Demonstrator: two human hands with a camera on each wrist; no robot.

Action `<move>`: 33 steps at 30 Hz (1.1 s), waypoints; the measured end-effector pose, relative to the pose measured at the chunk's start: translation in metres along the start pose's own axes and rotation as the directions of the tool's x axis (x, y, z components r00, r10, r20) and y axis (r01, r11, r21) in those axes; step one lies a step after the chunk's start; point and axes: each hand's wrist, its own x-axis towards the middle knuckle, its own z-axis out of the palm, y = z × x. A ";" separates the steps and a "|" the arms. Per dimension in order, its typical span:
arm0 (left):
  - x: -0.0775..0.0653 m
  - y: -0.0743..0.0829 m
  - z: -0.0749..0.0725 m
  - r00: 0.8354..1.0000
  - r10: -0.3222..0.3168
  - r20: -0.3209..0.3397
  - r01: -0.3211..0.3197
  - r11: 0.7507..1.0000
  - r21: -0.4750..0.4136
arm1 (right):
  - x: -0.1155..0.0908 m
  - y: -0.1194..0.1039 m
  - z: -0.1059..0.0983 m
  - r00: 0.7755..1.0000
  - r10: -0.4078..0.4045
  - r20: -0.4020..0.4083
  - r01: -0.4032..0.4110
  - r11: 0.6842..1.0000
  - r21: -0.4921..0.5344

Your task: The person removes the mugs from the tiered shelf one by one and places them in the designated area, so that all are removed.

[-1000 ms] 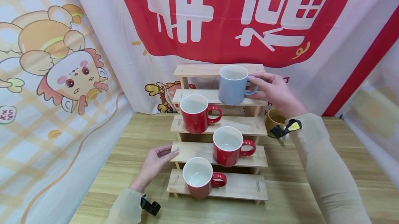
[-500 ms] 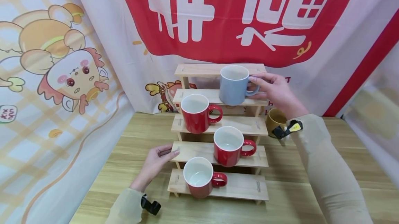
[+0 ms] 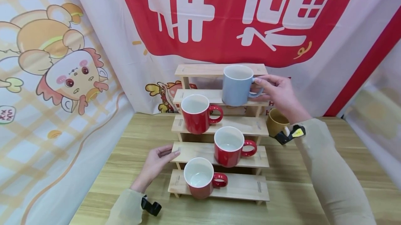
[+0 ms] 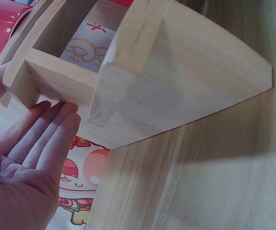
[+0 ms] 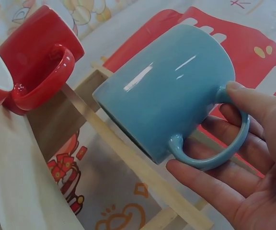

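My right hand [image 3: 278, 92] holds a light blue mug [image 3: 237, 85] by its handle, at the second step from the top of a wooden tiered rack [image 3: 197, 150]. In the right wrist view the thumb lies on the top of the handle, with fingers around and below it; the mug [image 5: 166, 91] overhangs the step's edge. I cannot tell whether its base touches the wood. My left hand [image 3: 156, 162] grips the left end of a lower step, thumb above and fingers [image 4: 56, 129] beneath. Red mugs stand below: one red mug [image 3: 195, 117], another [image 3: 228, 150] and a third [image 3: 199, 179].
A mustard-yellow mug [image 3: 276, 122] stands on the wood-grain table [image 3: 125, 155] right of the rack, partly behind my right wrist. Behind hangs a white cloth with a red panel [image 3: 232, 49]. A cartoon-printed cloth [image 3: 62, 78] covers the left side.
My right hand and the blue mug have shifted slightly right and toward me. The left hand and the red mugs stay in place.
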 end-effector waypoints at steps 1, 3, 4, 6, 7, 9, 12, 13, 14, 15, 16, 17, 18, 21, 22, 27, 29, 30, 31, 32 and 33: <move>0.000 0.000 0.000 1.000 -0.001 0.000 0.001 1.000 0.001 | -0.002 -0.001 -0.001 1.000 0.000 -0.006 0.000 1.000 -0.006; 0.000 0.000 0.000 1.000 -0.002 0.001 0.002 1.000 0.005 | -0.006 -0.003 -0.004 1.000 0.006 -0.020 -0.007 1.000 -0.024; 0.000 0.000 -0.001 1.000 -0.001 0.001 0.001 1.000 0.008 | -0.008 -0.004 -0.005 1.000 0.012 -0.028 -0.014 0.999 -0.039; 0.000 0.000 -0.001 1.000 0.000 -0.002 0.000 1.000 0.010 | -0.012 -0.005 -0.009 0.999 0.019 -0.041 -0.022 0.997 -0.068; 0.000 0.000 -0.001 1.000 0.001 -0.001 -0.001 1.000 0.008 | -0.014 -0.005 -0.011 0.999 0.023 -0.046 -0.026 0.997 -0.078; 0.000 0.000 -0.001 1.000 0.003 0.000 -0.003 1.000 0.009 | -0.018 -0.005 -0.015 0.998 0.025 -0.056 -0.030 0.995 -0.096; 0.000 0.001 0.000 1.000 0.002 0.003 -0.002 1.000 0.004 | -0.024 -0.004 -0.021 0.998 0.020 -0.064 -0.027 0.995 -0.096; 0.000 0.001 0.000 1.000 0.001 0.005 -0.001 1.000 0.001 | -0.026 -0.003 -0.023 0.997 0.018 -0.068 -0.024 0.995 -0.094; 0.000 0.001 0.000 1.000 0.002 0.006 -0.002 1.000 0.003 | -0.028 -0.003 -0.025 0.997 0.015 -0.073 -0.022 0.996 -0.088; 0.000 0.001 0.000 1.000 0.002 0.006 -0.002 1.000 0.002 | -0.030 -0.003 -0.027 0.997 0.016 -0.077 -0.023 0.996 -0.086; 0.000 0.001 0.000 1.000 0.003 0.009 -0.003 1.000 0.002 | -0.032 -0.003 -0.029 0.997 0.015 -0.081 -0.022 0.996 -0.083; 0.000 0.001 0.000 1.000 0.003 0.011 -0.003 1.000 0.000 | -0.034 -0.002 -0.031 0.996 0.015 -0.086 -0.023 0.996 -0.088; 0.000 0.001 0.000 1.000 0.005 0.014 -0.005 1.000 0.001 | -0.037 -0.002 -0.034 0.996 0.014 -0.090 -0.023 0.995 -0.093; 0.000 0.001 0.000 1.000 0.003 0.015 -0.003 1.000 0.007 | -0.044 -0.002 -0.043 0.994 0.024 -0.104 -0.037 0.991 -0.127; -0.001 0.001 0.000 1.000 0.002 0.016 -0.002 1.000 0.007 | -0.047 -0.001 -0.046 0.994 0.025 -0.106 -0.040 0.990 -0.138; -0.001 0.001 0.000 1.000 0.001 0.016 -0.001 1.000 0.011 | -0.060 0.002 -0.064 0.990 0.040 -0.132 -0.063 0.983 -0.172; -0.001 0.001 0.000 1.000 0.001 0.018 -0.002 1.000 0.007 | -0.064 0.003 -0.070 0.988 0.039 -0.147 -0.064 0.983 -0.170; -0.001 0.001 0.000 1.000 0.002 0.017 -0.002 1.000 0.009 | -0.066 0.004 -0.073 0.988 0.037 -0.153 -0.062 0.985 -0.163; -0.001 0.001 0.000 1.000 0.002 0.016 -0.003 1.000 0.012 | -0.069 0.005 -0.076 0.987 0.033 -0.158 -0.056 0.988 -0.147; -0.001 0.001 0.000 1.000 0.006 0.015 -0.006 1.000 0.016 | -0.071 0.005 -0.079 0.986 0.033 -0.161 -0.054 0.990 -0.127; -0.001 0.000 0.000 1.000 0.006 0.014 -0.006 1.000 0.019 | -0.074 0.006 -0.083 0.986 0.035 -0.163 -0.054 0.992 -0.114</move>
